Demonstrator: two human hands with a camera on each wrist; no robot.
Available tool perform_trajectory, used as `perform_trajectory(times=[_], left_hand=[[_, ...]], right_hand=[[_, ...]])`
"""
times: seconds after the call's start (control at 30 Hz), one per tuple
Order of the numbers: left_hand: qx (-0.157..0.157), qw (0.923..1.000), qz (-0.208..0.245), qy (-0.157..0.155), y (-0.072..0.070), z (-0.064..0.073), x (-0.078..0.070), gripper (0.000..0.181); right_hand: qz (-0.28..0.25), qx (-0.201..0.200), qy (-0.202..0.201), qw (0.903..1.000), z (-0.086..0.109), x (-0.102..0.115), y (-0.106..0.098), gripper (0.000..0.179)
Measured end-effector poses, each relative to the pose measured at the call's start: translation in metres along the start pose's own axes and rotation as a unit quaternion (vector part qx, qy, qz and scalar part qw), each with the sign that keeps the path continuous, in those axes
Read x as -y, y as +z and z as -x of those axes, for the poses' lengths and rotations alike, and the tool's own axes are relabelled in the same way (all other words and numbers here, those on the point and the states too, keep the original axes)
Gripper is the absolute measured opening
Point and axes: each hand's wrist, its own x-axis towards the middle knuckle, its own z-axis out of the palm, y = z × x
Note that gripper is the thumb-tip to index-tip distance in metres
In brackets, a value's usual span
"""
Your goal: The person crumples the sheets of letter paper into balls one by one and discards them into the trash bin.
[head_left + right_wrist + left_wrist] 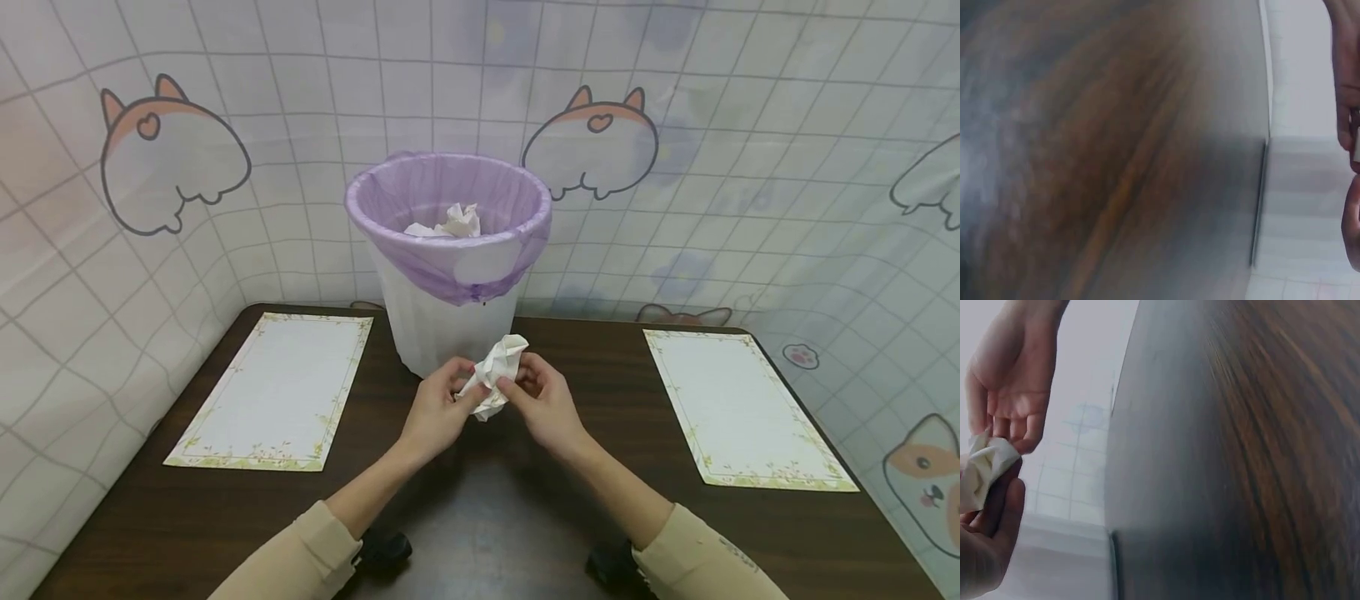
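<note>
A crumpled white sheet of paper [498, 369] is held between both hands just in front of the bin, above the table. My left hand [438, 408] pinches its left side between thumb and fingers. On the right side, my right hand [551, 406] grips it with thumb and curled fingers. The left wrist view shows the same crumpled paper [986, 465] between the left hand [988, 544] and the right hand [1019, 387]. In the right wrist view only parts of the right hand [1352, 222] and left hand [1349, 75] appear at the edge.
Behind the hands stands a white bin [442, 321] with a purple liner [450, 179], holding crumpled paper [459, 222]. Flat bordered sheets lie on the dark table [480, 533]: a left sheet [277, 392] and a right sheet [742, 408]. A patterned cloth [300, 150] hangs around the table.
</note>
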Motion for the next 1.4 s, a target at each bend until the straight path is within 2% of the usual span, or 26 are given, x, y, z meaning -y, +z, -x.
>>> perform_trajectory(times=[0.1, 0.2, 0.43, 0.57, 0.63, 0.77, 0.93, 1.13, 1.27, 1.4], left_hand=[[0.035, 0.999, -0.028, 0.0, -0.006, -0.002, 0.001, 0.018], [0.075, 0.9966, -0.034, 0.006, -0.015, -0.004, 0.0, 0.017], [0.156, 0.9877, 0.009, 0.007, -0.029, -0.01, -0.001, 0.033], [0.182, 0.9831, 0.018, 0.003, -0.029, -0.009, 0.0, 0.042], [0.183, 0.9831, 0.012, 0.001, -0.027, -0.008, -0.001, 0.044], [0.156, 0.9877, -0.005, -0.005, -0.02, -0.007, -0.001, 0.041], [0.128, 0.9917, 0.006, -0.014, -0.012, -0.007, -0.001, 0.036], [0.108, 0.9939, 0.023, 0.004, -0.005, -0.007, 0.001, 0.036], [0.083, 0.9962, 0.019, 0.019, 0.0, -0.007, 0.004, 0.038], [0.067, 0.9974, 0.023, 0.015, 0.004, -0.006, 0.007, 0.039]], right_hand=[[0.016, 0.019, 0.003, 0.9997, -0.001, -0.001, -0.007, 0.03], [0.028, 0.051, 0.014, 0.9982, -0.002, -0.003, -0.017, 0.028], [0.059, 0.121, 0.019, 0.9907, -0.003, 0.0, -0.028, 0.033], [0.076, 0.138, 0.019, 0.9874, 0.0, 0.004, -0.026, 0.034], [0.08, 0.129, 0.018, 0.9882, 0.002, 0.004, -0.024, 0.035], [0.076, 0.093, 0.019, 0.9925, 0.004, 0.003, -0.02, 0.034], [0.053, 0.066, 0.033, 0.9959, 0.003, 0.004, -0.017, 0.032], [0.017, 0.043, 0.059, 0.9972, 0.001, 0.006, -0.016, 0.031], [0.015, 0.031, 0.055, 0.9979, 0.0, 0.006, -0.014, 0.027], [0.02, 0.016, 0.045, 0.9987, 0.0, 0.007, -0.011, 0.019]])
